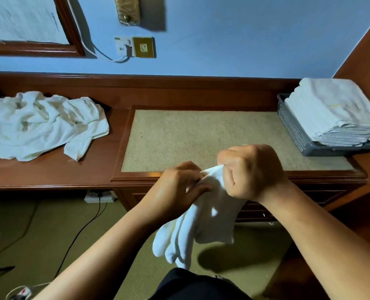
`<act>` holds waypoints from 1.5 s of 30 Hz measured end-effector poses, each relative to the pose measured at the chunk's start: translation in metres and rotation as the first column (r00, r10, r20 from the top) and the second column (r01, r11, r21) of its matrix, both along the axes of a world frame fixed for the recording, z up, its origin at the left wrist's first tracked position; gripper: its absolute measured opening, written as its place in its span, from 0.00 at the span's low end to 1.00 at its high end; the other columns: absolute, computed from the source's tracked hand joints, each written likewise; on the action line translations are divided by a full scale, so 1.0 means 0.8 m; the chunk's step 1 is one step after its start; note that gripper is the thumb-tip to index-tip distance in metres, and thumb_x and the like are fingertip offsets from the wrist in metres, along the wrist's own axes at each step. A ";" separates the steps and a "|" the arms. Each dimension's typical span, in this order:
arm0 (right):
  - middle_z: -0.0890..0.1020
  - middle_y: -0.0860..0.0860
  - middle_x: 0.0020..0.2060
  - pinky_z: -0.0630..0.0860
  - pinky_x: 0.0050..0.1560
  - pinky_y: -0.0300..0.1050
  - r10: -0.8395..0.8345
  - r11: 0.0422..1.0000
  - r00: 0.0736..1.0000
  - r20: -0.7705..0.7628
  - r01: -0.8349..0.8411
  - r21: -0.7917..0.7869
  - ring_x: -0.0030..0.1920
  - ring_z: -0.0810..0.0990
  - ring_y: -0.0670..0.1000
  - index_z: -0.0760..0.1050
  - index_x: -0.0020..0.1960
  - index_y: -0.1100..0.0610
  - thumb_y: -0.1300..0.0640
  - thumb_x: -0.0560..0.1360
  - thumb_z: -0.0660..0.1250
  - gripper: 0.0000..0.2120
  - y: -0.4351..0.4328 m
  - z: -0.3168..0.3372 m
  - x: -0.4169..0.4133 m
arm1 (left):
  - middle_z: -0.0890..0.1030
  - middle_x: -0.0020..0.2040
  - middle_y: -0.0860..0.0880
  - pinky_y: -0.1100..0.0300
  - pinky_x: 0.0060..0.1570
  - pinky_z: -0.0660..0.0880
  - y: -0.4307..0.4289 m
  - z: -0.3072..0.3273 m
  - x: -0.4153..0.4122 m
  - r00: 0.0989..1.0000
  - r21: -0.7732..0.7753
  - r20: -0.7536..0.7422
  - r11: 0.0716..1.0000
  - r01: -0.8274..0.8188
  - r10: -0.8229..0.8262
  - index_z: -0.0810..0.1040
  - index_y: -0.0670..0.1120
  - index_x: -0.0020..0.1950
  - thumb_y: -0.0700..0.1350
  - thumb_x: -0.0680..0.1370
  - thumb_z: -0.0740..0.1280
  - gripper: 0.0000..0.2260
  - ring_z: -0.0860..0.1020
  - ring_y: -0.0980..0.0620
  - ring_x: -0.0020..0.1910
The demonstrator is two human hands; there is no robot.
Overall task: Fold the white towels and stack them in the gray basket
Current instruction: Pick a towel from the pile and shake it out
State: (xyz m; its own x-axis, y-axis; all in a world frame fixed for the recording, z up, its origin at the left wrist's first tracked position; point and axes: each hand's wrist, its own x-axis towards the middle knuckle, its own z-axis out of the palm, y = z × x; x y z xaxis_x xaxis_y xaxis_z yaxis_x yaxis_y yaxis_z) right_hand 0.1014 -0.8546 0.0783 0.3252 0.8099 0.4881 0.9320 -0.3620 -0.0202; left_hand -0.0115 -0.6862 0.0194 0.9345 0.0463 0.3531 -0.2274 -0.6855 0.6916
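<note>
A white towel (203,226) hangs bunched in front of the desk's near edge, held at its top by both hands. My left hand (177,189) pinches its upper edge from the left, and my right hand (249,172) is closed on the same edge from the right. A heap of unfolded white towels (43,124) lies on the wooden desk at the far left. The gray basket (296,131) stands at the back right of the desk, with a tall stack of folded white towels (333,113) rising above its rim.
A beige inlaid pad (190,135) covers the desk's middle, between the heap and the basket. The wooden desk (56,172) runs along a blue wall with a socket and a white cable. Black cables and a power strip lie on the carpet at the lower left.
</note>
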 end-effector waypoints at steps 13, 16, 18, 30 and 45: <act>0.75 0.52 0.23 0.61 0.28 0.38 0.056 0.966 0.997 0.055 -0.040 -0.256 0.23 0.73 0.59 0.72 0.30 0.55 0.50 0.65 0.57 0.12 0.005 -0.030 0.054 | 0.79 0.59 0.54 0.50 0.57 0.62 0.114 -0.252 -0.103 0.452 0.688 -0.642 0.725 -0.016 0.619 0.77 0.55 0.60 0.54 0.83 0.58 0.11 0.69 0.47 0.62; 0.78 0.49 0.24 0.64 0.28 0.38 0.052 0.944 0.996 0.072 -0.025 -0.330 0.25 0.77 0.57 0.76 0.33 0.53 0.41 0.68 0.64 0.16 -0.001 -0.041 0.074 | 0.80 0.56 0.55 0.52 0.56 0.62 0.137 -0.262 -0.127 0.379 0.751 -0.592 0.657 -0.058 0.711 0.80 0.52 0.58 0.52 0.82 0.58 0.12 0.70 0.49 0.60; 0.79 0.49 0.25 0.66 0.29 0.39 0.020 0.933 0.995 0.097 0.017 -0.360 0.27 0.79 0.56 0.78 0.37 0.51 0.35 0.70 0.67 0.19 -0.005 -0.049 0.088 | 0.80 0.53 0.55 0.52 0.55 0.62 0.151 -0.262 -0.135 0.360 0.774 -0.556 0.624 -0.103 0.749 0.81 0.52 0.54 0.48 0.81 0.57 0.12 0.70 0.49 0.58; 0.83 0.55 0.45 0.67 0.40 0.46 -0.554 0.779 0.832 -0.017 0.511 -0.362 0.48 0.81 0.60 0.79 0.53 0.51 0.36 0.77 0.64 0.19 -0.030 -0.101 0.146 | 0.76 0.45 0.42 0.48 0.44 0.70 0.186 -0.244 -0.133 0.565 0.512 -0.391 0.682 -0.523 0.727 0.69 0.45 0.51 0.44 0.80 0.62 0.03 0.77 0.34 0.43; 0.82 0.58 0.52 0.70 0.46 0.48 -0.808 0.574 0.548 -0.216 0.653 -0.495 0.53 0.80 0.61 0.76 0.53 0.52 0.42 0.80 0.63 0.13 -0.104 -0.166 0.209 | 0.73 0.45 0.45 0.50 0.29 0.75 0.264 -0.201 -0.112 0.755 0.686 -0.405 0.717 -0.122 0.516 0.77 0.45 0.53 0.35 0.72 0.70 0.11 0.77 0.39 0.33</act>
